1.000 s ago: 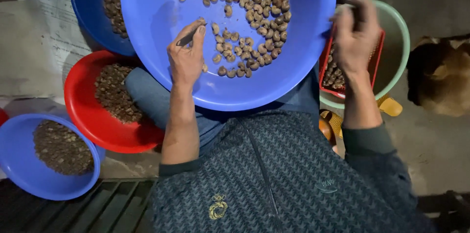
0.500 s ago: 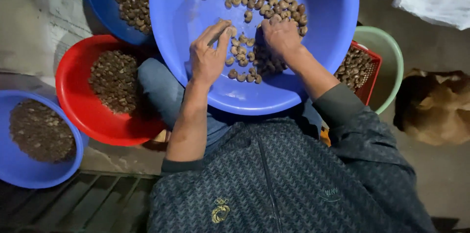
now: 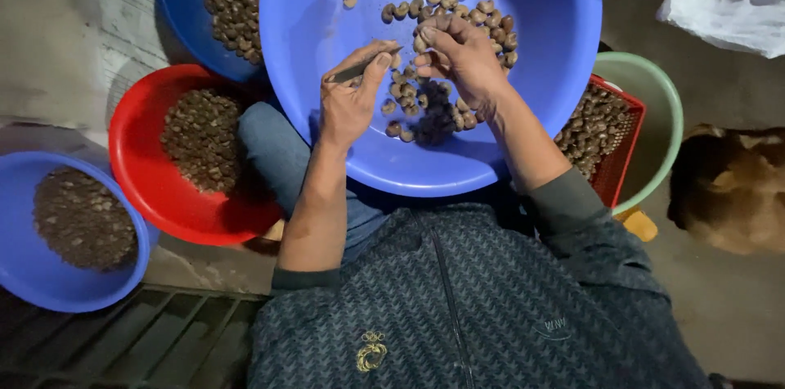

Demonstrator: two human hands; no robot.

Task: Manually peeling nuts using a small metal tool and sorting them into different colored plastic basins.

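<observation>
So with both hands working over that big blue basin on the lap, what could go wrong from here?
1. The left hand grips a small blade whose tip points at the right hand, which pinches a nut; a slip could nick a fingertip.
2. The big blue basin rests on the person's lap, held by neither hand; a knee shift might tip the cashew nuts out.
3. The dim light makes the cutting edge hard to see.
</observation>
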